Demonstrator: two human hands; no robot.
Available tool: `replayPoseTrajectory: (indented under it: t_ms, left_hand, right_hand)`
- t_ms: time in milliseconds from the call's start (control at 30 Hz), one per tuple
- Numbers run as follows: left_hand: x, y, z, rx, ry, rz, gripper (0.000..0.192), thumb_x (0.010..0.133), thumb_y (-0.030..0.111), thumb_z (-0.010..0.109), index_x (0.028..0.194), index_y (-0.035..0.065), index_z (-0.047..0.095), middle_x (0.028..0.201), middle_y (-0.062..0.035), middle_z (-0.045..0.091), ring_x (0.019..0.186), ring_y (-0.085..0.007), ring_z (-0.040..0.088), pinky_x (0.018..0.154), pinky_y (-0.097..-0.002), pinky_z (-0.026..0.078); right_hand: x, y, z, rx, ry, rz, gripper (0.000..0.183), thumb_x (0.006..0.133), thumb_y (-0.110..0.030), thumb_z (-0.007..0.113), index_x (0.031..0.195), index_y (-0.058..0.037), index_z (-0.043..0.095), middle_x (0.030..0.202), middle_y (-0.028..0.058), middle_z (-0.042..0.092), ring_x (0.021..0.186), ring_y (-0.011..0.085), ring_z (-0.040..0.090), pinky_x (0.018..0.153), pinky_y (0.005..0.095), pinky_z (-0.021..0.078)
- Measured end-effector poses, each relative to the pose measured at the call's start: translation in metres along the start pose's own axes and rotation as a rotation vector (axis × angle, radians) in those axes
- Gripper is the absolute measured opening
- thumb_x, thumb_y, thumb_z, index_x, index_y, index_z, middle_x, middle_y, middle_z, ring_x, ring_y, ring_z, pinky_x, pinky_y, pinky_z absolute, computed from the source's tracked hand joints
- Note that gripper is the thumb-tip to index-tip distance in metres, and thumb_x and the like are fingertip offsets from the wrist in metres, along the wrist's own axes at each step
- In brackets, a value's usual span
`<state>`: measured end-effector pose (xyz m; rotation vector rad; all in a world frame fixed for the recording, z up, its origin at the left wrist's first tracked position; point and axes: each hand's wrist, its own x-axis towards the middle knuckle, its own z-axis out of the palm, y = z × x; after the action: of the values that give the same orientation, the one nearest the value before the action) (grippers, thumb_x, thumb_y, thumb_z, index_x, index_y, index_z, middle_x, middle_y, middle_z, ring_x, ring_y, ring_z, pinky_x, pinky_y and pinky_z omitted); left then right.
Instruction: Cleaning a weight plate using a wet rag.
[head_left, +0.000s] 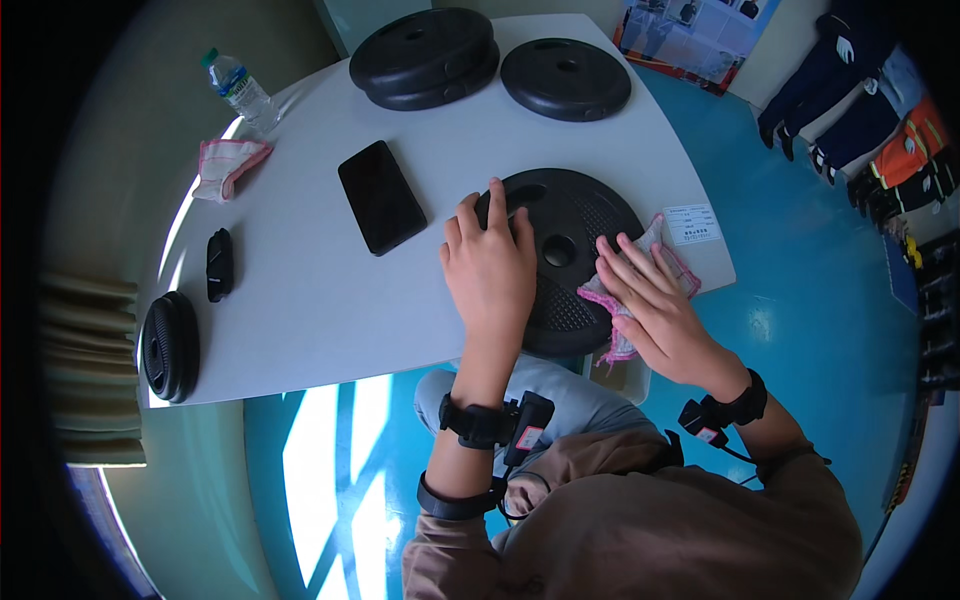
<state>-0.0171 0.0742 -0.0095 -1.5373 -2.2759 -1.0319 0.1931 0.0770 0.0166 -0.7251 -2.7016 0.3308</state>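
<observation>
A black weight plate (559, 251) with a centre hole lies flat near the front right edge of the white table. My left hand (491, 259) rests on its left rim with the fingers spread, over a slot in the plate. On the plate's right side, my right hand (656, 307) lies flat on a white cloth with a pink edge (679, 274). That cloth is bunched under the fingers and hangs a little past the rim. Part of the plate is hidden by both hands. Each wrist wears a black strap with a small device.
Stacked plates (424, 56) and a single plate (566, 79) stand at the back. A black phone (382, 197), a folded cloth (229, 165), a water bottle (244, 90), a black object (219, 264) and small plates (171, 346) are further left. A paper label (691, 224) lies right.
</observation>
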Motion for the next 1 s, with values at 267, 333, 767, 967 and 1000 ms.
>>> replayPoseTrajectory:
  t_ms: [267,333,767,967,1000]
  left_hand:
    - [0.002,-0.011,-0.002,-0.102,0.0,0.111,0.042,0.088,0.024,0.064,0.124,0.0025,0.062,0.118,-0.0193,0.061,0.103,-0.0347,0.06,0.082,-0.0443,0.049]
    - [0.002,-0.011,-0.003,-0.121,-0.001,0.127,0.043,0.088,0.024,0.064,0.124,0.0013,0.062,0.118,-0.0198,0.061,0.102,-0.0353,0.061,0.082,-0.0448,0.049]
    - [0.004,-0.005,-0.006,-0.105,0.001,0.015,0.035,0.092,0.021,0.057,0.123,0.0052,0.061,0.12,-0.0147,0.062,0.103,-0.0317,0.062,0.083,-0.0448,0.049]
    - [0.004,0.001,-0.009,-0.177,-0.066,-0.11,0.03,0.094,0.013,0.052,0.121,0.0013,0.06,0.115,-0.0146,0.066,0.102,-0.0298,0.063,0.083,-0.0445,0.049]
    - [0.003,0.001,-0.007,-0.182,-0.016,-0.092,0.028,0.095,0.014,0.051,0.118,0.0022,0.062,0.109,-0.0177,0.067,0.1,-0.0331,0.063,0.083,-0.0446,0.05]
  right_hand:
    - [0.039,0.028,-0.014,-0.021,-0.107,-0.129,0.063,0.093,-0.04,0.056,0.147,-0.0114,0.04,0.156,0.0083,0.03,0.144,0.0298,0.026,0.116,0.0534,0.0149]
    - [0.062,0.046,-0.017,0.003,-0.146,-0.139,0.064,0.094,-0.042,0.054,0.149,-0.0126,0.036,0.158,0.006,0.026,0.145,0.0284,0.024,0.117,0.0547,0.0136]
    - [0.15,0.06,0.006,-0.05,-0.224,-0.007,0.051,0.104,-0.036,0.036,0.152,-0.0226,0.028,0.16,0.0019,0.02,0.147,0.0267,0.019,0.117,0.0524,0.0152]
    - [0.094,0.047,-0.003,-0.206,-0.122,-0.143,0.049,0.103,-0.036,0.037,0.149,-0.0202,0.035,0.158,0.0008,0.025,0.145,0.0248,0.024,0.117,0.0523,0.0158]
    - [0.08,0.041,-0.005,-0.249,-0.09,-0.215,0.049,0.101,-0.03,0.043,0.148,-0.0167,0.038,0.158,0.0029,0.027,0.144,0.0252,0.026,0.117,0.0515,0.0151]
